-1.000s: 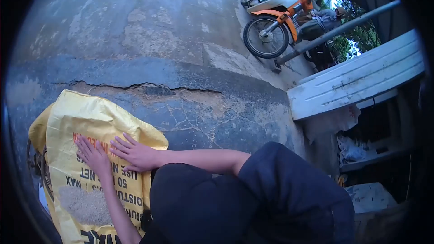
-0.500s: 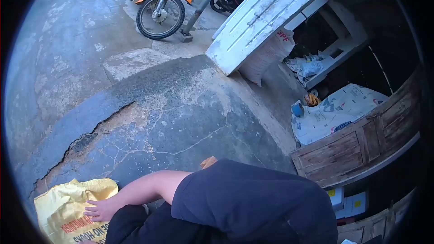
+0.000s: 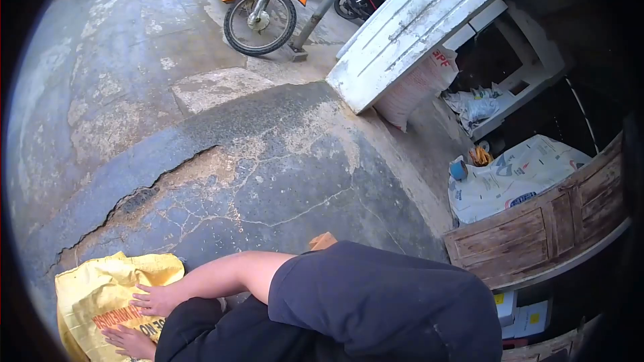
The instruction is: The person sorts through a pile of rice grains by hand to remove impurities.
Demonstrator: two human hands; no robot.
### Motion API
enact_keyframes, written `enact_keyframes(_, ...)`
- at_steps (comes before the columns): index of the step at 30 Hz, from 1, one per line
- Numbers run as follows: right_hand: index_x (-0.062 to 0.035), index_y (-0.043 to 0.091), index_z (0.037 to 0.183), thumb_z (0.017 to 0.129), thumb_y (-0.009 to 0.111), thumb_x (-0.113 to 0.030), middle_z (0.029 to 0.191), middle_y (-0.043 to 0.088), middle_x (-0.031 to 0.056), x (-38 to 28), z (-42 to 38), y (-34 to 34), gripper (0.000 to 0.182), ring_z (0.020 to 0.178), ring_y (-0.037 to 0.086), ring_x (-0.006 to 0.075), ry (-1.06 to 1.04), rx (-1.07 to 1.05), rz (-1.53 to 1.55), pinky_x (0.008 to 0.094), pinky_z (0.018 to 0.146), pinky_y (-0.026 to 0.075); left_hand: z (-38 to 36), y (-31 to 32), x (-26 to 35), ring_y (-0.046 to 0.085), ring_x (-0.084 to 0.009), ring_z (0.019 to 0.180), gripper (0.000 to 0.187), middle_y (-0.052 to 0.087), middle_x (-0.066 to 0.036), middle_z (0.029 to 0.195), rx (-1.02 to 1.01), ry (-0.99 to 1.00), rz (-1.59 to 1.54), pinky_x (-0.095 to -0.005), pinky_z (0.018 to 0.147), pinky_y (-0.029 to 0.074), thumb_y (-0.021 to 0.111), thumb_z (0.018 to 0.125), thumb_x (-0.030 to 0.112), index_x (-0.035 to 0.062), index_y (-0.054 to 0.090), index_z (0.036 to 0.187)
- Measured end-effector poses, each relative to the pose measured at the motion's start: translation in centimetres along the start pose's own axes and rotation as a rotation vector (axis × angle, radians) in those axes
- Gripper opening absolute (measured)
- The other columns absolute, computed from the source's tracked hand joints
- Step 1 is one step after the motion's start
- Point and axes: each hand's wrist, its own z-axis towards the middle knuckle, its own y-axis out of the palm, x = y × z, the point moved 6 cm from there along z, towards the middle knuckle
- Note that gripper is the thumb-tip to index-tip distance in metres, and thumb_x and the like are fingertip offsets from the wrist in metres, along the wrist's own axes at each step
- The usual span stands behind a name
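Hands lie flat on a yellow sack [image 3: 100,295] that rests on the cracked concrete ground [image 3: 268,161] at the lower left of the view. The right hand [image 3: 155,300] presses on the sack's upper part with its fingers stretched out and slightly spread, gripping nothing; its bare forearm runs back to a dark blue sleeve [image 3: 376,302]. The left hand [image 3: 131,342] sits lower on the sack, close to the frame's bottom edge, fingers extended and flat as well, though the wrist and arm are hidden behind dark clothing and part of the hand is cut off. Red and black lettering on the sack shows between the two hands, but most of it is covered or out of frame, and the sack's lower end cannot be seen. A small tan block [image 3: 323,240] peeks out just above the sleeve, too hidden to identify. Farther off, an orange motorbike [image 3: 263,0] stands by a slanted metal pole [image 3: 327,7], its upper body cropped by the frame. To the right, a white board [image 3: 429,20] leans over a pale filled bag [image 3: 419,87], and a printed white sack [image 3: 510,177] lies behind a worn wooden panel [image 3: 537,228].
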Motion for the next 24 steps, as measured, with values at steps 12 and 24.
enact_keyframes(12, 0.0005, 0.036, 0.157, 0.086, 0.056, -0.063, 0.165, 0.016, 0.0347, 0.0, -0.8, 2.5, 0.098, 0.156, 0.017, 0.0475, -0.094, 0.232, -0.358, 0.0714, 0.121, 0.007, -1.8, 6.3, 0.7, 0.02, -0.0235, 0.158, 0.069, 0.017, -0.008, 0.173, -0.227, -0.004, -0.01, -0.0471, 0.126, 0.019, 0.027, 0.112, 0.049, 0.0069, 0.016, 0.165)
enact_keyframes(24, 0.0039, 0.046, 0.146, 0.101, 0.04, -0.044, 0.16, 0.022, 0.0408, -1.5, -1.3, -3.3, 0.066, 0.15, 0.028, 0.0532, 0.0, -0.064, 0.149, 0.0786, 0.115, 0.016, -1.2, -1.5, -7.7, 0.057, -0.0252, 0.134, 0.062, 0.059, -0.006, 0.148, -0.632, -0.393, 1.077, -0.0513, 0.109, 0.044, 0.036, 0.108, 0.055, 0.0098, 0.055, 0.146)
